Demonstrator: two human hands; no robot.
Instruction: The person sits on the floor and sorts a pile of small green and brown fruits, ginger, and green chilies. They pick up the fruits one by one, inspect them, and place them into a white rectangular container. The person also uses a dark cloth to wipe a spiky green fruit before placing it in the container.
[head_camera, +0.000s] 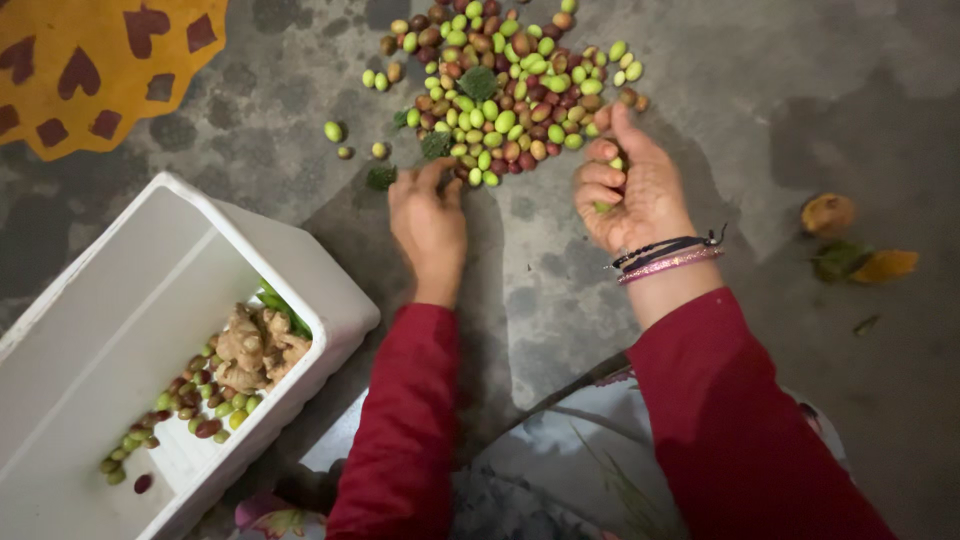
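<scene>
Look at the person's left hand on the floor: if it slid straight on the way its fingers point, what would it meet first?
Probably the pile of green and reddish-brown fruits; the left hand points up-frame, fingertips already at the pile's near edge.

— What do we wear on our arms?
— Long red sleeves on both, and on our right wrist thin black cords with a pink beaded bracelet.
— And below?
— Grey floral cloth.
</scene>
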